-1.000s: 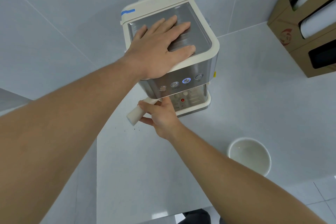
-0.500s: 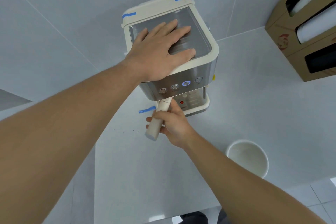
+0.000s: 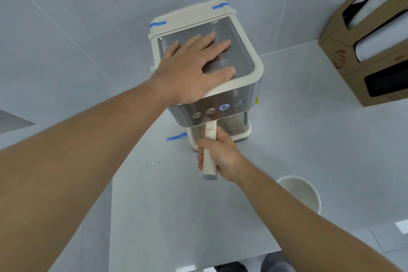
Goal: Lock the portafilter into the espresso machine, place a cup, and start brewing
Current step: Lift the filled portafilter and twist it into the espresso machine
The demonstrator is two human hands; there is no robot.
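No words or numbers can be read. The cardboard box [image 3: 362, 55] bears a reddish round emblem, perhaps a logo, too blurred to make out.

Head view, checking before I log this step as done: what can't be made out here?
- Portafilter basket and its seat in the group head: hidden under the espresso machine front; only the handle shows, gripped by the right hand.
- Button symbols: too small to read.
- Drip tray: mostly covered by the right hand and handle.
- Cup: partly behind the right forearm.
- Machine top: partly covered by the flat left hand.
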